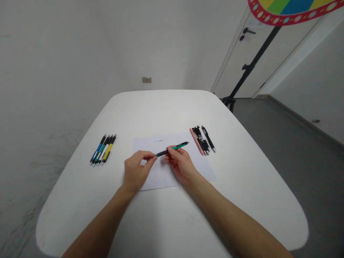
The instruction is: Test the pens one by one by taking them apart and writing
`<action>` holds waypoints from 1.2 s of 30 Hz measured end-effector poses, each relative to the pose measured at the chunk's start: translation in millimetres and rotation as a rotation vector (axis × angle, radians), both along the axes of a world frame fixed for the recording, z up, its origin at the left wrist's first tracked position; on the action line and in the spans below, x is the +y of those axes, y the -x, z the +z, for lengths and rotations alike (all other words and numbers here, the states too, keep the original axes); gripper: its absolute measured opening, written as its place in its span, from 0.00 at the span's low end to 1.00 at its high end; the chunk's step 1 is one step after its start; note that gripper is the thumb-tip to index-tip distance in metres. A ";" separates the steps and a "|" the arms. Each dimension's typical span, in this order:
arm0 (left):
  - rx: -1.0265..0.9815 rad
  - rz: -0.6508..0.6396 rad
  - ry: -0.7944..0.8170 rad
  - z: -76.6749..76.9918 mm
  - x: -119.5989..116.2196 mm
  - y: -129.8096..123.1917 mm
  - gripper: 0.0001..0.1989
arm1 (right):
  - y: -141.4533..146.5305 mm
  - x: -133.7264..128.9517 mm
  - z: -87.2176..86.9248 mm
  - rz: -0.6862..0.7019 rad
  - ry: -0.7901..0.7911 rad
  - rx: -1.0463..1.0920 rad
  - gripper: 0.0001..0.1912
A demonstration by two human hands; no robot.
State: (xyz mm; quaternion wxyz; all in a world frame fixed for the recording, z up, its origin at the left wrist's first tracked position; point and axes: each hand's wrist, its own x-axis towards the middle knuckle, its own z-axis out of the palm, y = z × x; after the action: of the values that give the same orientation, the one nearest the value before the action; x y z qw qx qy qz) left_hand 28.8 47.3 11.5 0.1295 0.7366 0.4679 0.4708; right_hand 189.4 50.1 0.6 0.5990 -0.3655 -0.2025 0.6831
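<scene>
The left hand (135, 171) and right hand (180, 164) both held a slim green-and-black pen (174, 148) low in the middle of the frame, above a sheet of paper (161, 175). The left thumb and forefinger made a narrow pinch on the black lower end, while the right fingers (172, 149) closed around the barrel and hid part of it. The pen lay tilted, rising toward the upper right, and its far end looked dark, though it was too small to show whether that was the tip. The line of print (158, 141) near the paper's upper edge was too small to read (a few faint marks, no more). Left of the sheet lay a tight row of four pens (103, 149) with blue, green, white and yellow barrels. To the right, a pink pen (196, 141) and several black pens (201, 139) overlapped, so their number was hard to make out; one more black pen (208, 139) lay just beside them. All of this sat on a white table (161, 107). At the upper right, a coloured disc (290, 7) was cut off by the frame.
</scene>
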 end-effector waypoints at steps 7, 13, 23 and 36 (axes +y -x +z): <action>0.069 -0.020 -0.065 -3.4 1.5 2.5 0.02 | -1.2 -1.2 0.4 0.003 -0.010 -0.021 0.18; 0.131 0.006 -0.052 -6.8 5.8 7.9 0.15 | -5.2 2.1 -0.6 -0.002 0.082 0.175 0.13; 0.615 0.104 0.129 -10.1 14.1 18.2 0.07 | -9.9 8.0 2.8 -0.092 0.183 0.308 0.07; 0.593 0.037 0.110 -21.1 16.2 14.2 0.04 | -8.8 8.2 -0.9 -0.074 0.144 0.267 0.10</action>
State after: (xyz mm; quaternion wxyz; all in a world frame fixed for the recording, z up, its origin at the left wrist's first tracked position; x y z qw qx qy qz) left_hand 14.6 63.5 -9.6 0.0180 0.8252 0.5235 0.2114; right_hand 198.2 58.3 -0.4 0.6175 -0.3206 -0.0579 0.7160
